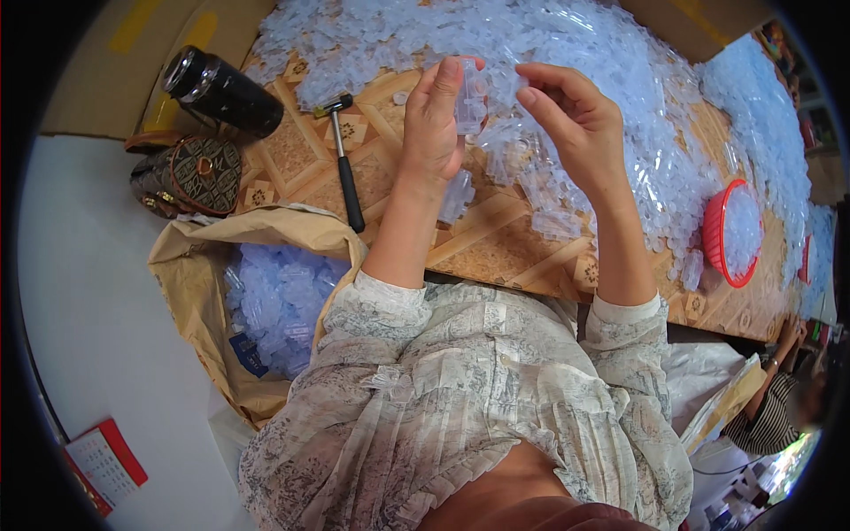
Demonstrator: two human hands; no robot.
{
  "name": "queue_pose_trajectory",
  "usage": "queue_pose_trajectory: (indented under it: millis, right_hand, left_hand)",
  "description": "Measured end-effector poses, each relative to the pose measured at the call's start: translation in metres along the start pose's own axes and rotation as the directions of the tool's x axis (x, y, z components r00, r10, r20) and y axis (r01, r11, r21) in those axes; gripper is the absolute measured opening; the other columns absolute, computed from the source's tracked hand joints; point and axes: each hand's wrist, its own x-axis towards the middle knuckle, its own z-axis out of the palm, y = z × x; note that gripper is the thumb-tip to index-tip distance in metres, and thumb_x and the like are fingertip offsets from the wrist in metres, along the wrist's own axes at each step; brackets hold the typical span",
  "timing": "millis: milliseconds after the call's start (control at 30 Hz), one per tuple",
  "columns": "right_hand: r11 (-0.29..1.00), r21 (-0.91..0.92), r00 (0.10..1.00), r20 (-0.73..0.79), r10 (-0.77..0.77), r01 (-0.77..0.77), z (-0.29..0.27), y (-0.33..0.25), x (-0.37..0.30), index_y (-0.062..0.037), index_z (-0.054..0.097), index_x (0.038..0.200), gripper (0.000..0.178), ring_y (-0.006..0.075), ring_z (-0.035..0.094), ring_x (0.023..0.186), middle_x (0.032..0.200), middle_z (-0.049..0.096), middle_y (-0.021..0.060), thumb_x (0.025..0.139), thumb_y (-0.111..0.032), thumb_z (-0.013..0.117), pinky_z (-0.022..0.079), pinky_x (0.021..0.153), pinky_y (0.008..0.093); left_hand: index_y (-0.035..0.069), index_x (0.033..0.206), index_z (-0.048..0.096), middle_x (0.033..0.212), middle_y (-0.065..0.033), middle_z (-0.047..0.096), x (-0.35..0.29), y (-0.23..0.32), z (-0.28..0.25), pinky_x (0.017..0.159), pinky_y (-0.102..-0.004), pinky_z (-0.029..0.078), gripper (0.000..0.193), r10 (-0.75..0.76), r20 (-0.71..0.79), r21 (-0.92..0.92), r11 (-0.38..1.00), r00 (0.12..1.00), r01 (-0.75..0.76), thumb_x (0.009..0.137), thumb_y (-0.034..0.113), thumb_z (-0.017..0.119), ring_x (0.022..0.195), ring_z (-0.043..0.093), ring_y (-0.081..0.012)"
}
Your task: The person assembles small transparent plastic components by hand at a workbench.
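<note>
Upright in my left hand (432,128) is a clear plastic casing (469,99), gripped between thumb and fingers above the table edge. My right hand (580,128) is raised just to the right of it, thumb and index finger curled toward each other. Between those two fingertips shows a small pale, clear plastic piece (521,82); its exact shape is too small to tell. Behind both hands spreads a large heap of clear plastic parts (611,97). A few clear casings (556,221) lie loose on the patterned table (482,239) beneath my wrists.
To the left lie a black-handled hammer (348,177), a dark flask (230,93) and a patterned bag (204,173). An open paper sack (190,283) beside me holds clear parts. On the right stands a red basket (714,232) of small pieces; another person (766,411) sits beyond.
</note>
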Motion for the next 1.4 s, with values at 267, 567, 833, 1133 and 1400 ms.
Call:
queue_pose_trajectory:
  millis: [267,567,833,1133,1400]
  right_hand:
    - [0.937,-0.243,0.963,-0.029,-0.266,0.252,0.003,-0.018,-0.01,-0.0008,0.064,0.095,0.021,0.0169,0.063,0.07,0.083,0.064,0.0097,0.076,-0.006,0.072,0.052,0.062,0.0274]
    - [0.947,-0.232,0.972,-0.018,-0.234,0.223,0.001,-0.017,-0.014,0.0004,0.064,0.092,0.019,0.016,0.063,0.068,0.08,0.064,0.0087,0.076,-0.006,0.073,0.052,0.062,0.0261]
    - [0.999,0.016,0.999,-0.008,0.048,-0.048,-0.001,-0.006,-0.019,-0.0009,0.066,0.096,0.02,0.0105,0.062,0.071,0.084,0.066,0.0047,0.079,-0.009,0.073,0.051,0.064,0.0238]
    - [0.739,0.495,0.873,0.093,0.479,-0.458,-0.018,0.004,-0.003,-0.0011,0.063,0.105,0.054,0.0184,0.056,0.095,0.101,0.062,0.0084,0.096,-0.048,0.037,0.042,0.088,0.0317]
    - [0.612,0.618,0.813,0.079,0.576,-0.494,-0.004,0.007,-0.021,0.0043,0.063,0.091,0.063,0.0181,0.059,0.08,0.089,0.063,0.0132,0.092,-0.055,0.041,0.048,0.07,0.028]
  left_hand:
    - [0.003,0.105,0.059,0.097,-0.0014,0.059,-0.006,-0.013,0.017,0.079,-0.0223,0.044,0.035,0.09,0.033,0.072,0.993,0.995,-0.092,0.095,0.036,0.054,0.086,0.053,-0.0065]
    - [0.003,0.105,0.056,0.094,-0.0017,0.058,-0.007,-0.018,0.013,0.074,-0.0219,0.042,0.032,0.256,0.11,0.3,0.913,0.96,-0.277,0.097,0.034,0.05,0.083,0.05,-0.008]
    - [0.004,0.103,0.055,0.086,-0.0013,0.057,-0.006,-0.014,0.012,0.067,-0.0219,0.04,0.029,0.268,0.216,0.531,0.774,0.939,-0.344,0.097,0.032,0.049,0.074,0.045,-0.0071]
    - [0.004,0.099,0.055,0.078,-0.0117,0.063,-0.022,-0.022,0.043,0.064,-0.0301,0.048,0.03,0.185,0.327,0.593,0.723,0.927,-0.354,0.094,0.033,0.054,0.07,0.061,-0.0168]
    - [0.001,0.093,0.051,0.096,-0.0182,0.065,-0.032,-0.04,0.051,0.069,-0.0396,0.049,0.023,0.361,0.385,0.539,0.659,0.85,-0.524,0.093,0.023,0.054,0.081,0.063,-0.035]
